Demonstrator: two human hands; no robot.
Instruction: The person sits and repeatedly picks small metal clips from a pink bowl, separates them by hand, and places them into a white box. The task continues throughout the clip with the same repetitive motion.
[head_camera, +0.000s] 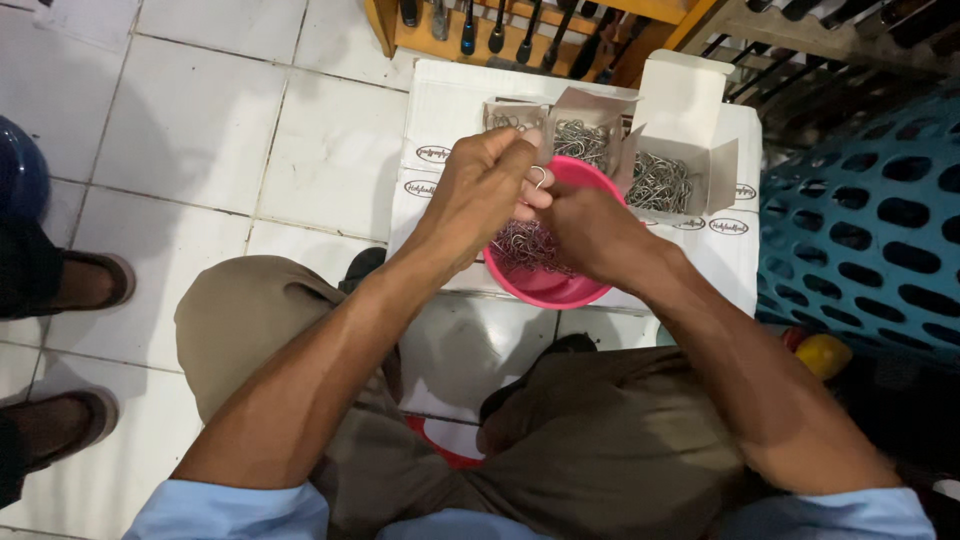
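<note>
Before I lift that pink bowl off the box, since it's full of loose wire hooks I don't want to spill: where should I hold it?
Grip the pink bowl by its near rim, coming from the person's side, probably with a second hold on the far rim. The left hand and right hand meet over its middle, and open cartons of hooks crowd its far side, so the near edge is the most exposed part.

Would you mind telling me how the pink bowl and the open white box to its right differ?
The pink bowl is round, while the white box is square-cornered with raised flaps. The bowl sits under the left hand and right hand, which partly cover it; the box stands untouched behind. Both rest on the white carton and hold small metal wire hooks.
</note>
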